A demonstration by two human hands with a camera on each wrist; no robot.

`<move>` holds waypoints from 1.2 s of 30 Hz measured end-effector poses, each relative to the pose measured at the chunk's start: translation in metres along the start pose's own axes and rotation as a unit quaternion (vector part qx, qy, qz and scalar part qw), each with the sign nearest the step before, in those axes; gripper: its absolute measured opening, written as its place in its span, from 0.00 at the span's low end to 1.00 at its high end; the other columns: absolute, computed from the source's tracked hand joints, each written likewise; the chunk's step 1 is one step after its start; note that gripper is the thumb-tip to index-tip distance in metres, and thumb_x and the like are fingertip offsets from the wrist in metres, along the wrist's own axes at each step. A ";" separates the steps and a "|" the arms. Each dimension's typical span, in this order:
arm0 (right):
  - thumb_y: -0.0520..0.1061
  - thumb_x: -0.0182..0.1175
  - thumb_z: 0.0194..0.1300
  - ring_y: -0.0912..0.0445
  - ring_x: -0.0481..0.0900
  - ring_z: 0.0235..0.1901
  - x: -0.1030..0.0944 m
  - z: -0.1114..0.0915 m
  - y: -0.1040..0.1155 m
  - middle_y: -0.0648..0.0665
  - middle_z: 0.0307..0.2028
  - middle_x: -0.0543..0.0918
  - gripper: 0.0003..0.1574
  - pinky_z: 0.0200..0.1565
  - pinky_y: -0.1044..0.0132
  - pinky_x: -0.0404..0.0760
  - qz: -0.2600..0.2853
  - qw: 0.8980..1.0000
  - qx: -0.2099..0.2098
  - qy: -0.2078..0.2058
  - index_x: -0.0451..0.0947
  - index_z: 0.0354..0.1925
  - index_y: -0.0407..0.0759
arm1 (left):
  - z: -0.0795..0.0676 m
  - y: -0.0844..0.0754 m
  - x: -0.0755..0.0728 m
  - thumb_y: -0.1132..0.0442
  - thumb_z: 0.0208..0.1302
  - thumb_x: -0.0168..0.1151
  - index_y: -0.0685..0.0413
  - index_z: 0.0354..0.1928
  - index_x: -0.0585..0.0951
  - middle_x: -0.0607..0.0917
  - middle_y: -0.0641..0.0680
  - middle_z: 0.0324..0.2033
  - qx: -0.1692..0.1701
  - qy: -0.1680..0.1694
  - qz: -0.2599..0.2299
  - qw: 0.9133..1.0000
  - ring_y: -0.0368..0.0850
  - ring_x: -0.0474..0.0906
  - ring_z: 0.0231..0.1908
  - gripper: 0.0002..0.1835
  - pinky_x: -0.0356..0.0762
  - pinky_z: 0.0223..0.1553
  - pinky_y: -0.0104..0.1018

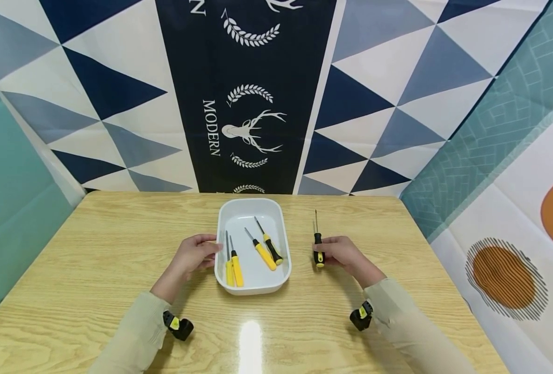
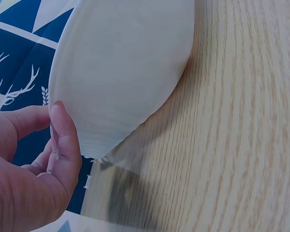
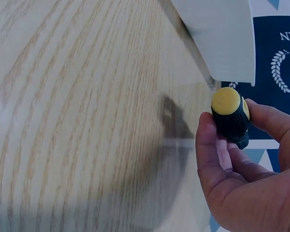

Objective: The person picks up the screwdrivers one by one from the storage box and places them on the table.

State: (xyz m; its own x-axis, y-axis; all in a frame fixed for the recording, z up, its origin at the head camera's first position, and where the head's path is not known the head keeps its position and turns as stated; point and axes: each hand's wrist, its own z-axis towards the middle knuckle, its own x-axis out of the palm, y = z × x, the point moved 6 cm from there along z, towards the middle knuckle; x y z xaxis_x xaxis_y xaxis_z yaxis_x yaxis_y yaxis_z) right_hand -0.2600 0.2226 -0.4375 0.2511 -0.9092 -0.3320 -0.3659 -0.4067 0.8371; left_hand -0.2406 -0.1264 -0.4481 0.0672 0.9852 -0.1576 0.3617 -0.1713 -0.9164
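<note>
Your right hand (image 1: 344, 254) grasped a black-and-yellow screwdriver (image 1: 320, 250) by its handle, thumb and fingers curled about it, beside the right wall of the white tray (image 1: 257, 291) and apart from it. The blade pointed at the far edge of the desk (image 1: 131, 244), the butt toward the near edge, its long axis running roughly parallel to the tray's long side. Your left hand (image 1: 194, 254) pinched the tray's left rim. Both forearms slanted inward from the near edge, sleeves (image 1: 131, 332) reaching to the wrists. Inside the tray, two yellow-handled screwdrivers (image 1: 237, 270) lay along the left wall near its near-left corner, tips toward the far edge; a yellow one (image 1: 265, 257) and a black-and-yellow one (image 1: 274, 253) lay right of centre, tips angled to the far left.
</note>
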 end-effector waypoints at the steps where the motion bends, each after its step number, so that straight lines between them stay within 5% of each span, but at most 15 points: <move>1: 0.45 0.59 0.63 0.61 0.79 0.33 0.000 0.001 -0.001 0.38 0.45 0.79 0.34 0.41 0.65 0.83 -0.002 1.000 0.000 0.000 0.65 0.60 0.26 | 0.000 0.000 0.000 0.60 0.62 0.60 0.58 0.59 0.71 0.78 0.53 0.37 0.000 0.000 0.000 1.000 0.40 0.77 0.31 0.24 0.82 0.35 0.30; 14: 0.44 0.59 0.64 0.61 0.79 0.31 -0.005 0.005 -0.008 0.40 0.41 0.80 0.30 0.39 0.64 0.83 -0.010 1.000 0.012 0.002 0.67 0.58 0.26 | -0.002 -0.001 0.000 0.61 0.63 0.60 0.59 0.60 0.71 0.78 0.53 0.36 -0.005 0.003 -0.009 1.000 0.40 0.77 0.29 0.24 0.82 0.33 0.30; 36: 0.46 0.60 0.63 0.60 0.78 0.32 -0.015 0.013 -0.021 0.36 0.49 0.76 0.35 0.39 0.63 0.83 -0.040 0.999 0.024 -0.003 0.64 0.61 0.26 | -0.003 -0.001 0.002 0.61 0.61 0.61 0.59 0.59 0.71 0.79 0.55 0.37 -0.007 0.000 -0.010 1.000 0.38 0.77 0.26 0.24 0.81 0.30 0.27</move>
State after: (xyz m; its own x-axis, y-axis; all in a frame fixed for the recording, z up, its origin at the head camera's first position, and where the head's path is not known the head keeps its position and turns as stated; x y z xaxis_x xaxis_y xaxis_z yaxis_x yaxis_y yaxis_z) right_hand -0.2679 0.2438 -0.4560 0.2755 -0.8738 -0.4007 -0.3867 -0.4823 0.7860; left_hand -0.2384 -0.1241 -0.4467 0.0594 0.9886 -0.1386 0.3766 -0.1508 -0.9140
